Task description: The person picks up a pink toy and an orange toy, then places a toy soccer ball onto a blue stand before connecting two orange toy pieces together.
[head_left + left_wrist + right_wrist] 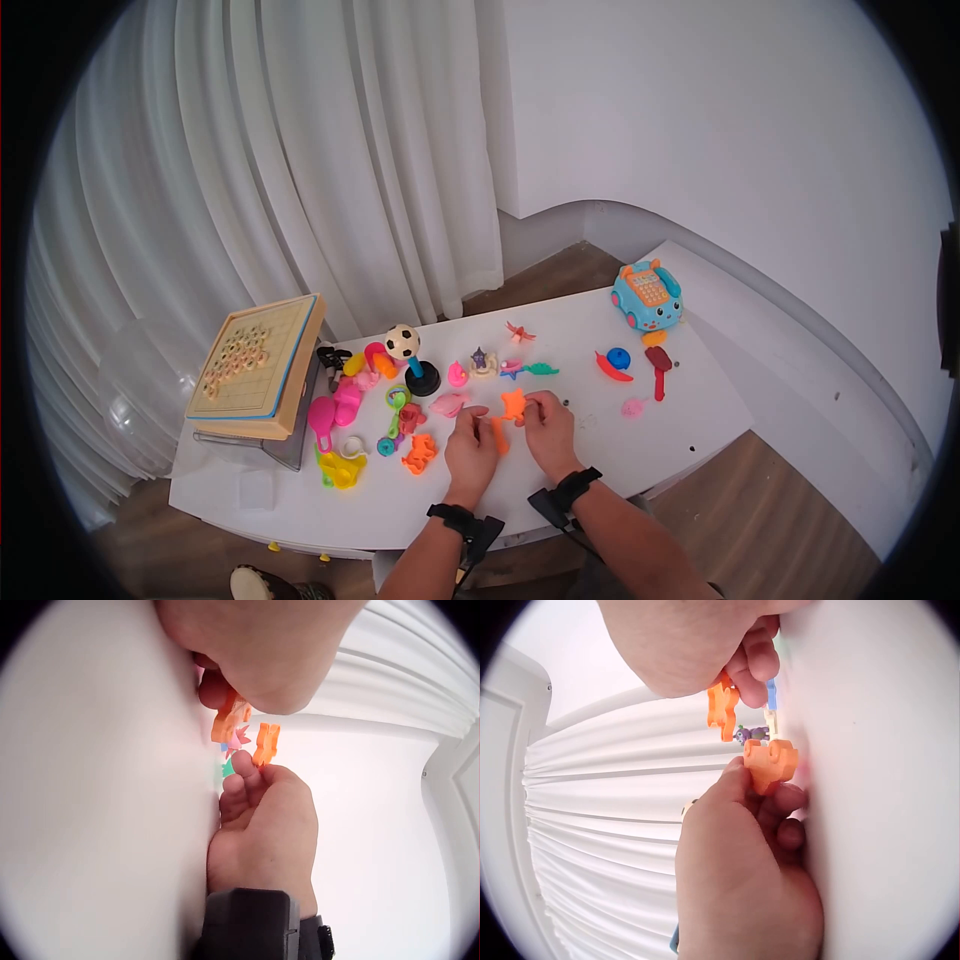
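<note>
My left hand (470,458) pinches an orange toy piece (500,437) just above the white table; in the right wrist view that left hand (742,862) holds the piece (769,763) by its lower end. Another orange piece (513,404), with a bumpy outline, is pinched by my right hand (551,435). The left wrist view shows this right hand (266,832) below its piece (267,744), and my left hand (262,645) at the top with the other piece (229,721). The two pieces are apart. A pink toy (450,403) lies beside my left fingers.
Left on the table (590,450) are a board-game box (290,400), a soccer-ball toy (403,342), an orange toy (419,454) and a yellow one (340,469). Small figures (482,362) lie beyond my hands. Right are a toy phone (648,297) and a red toy (658,370).
</note>
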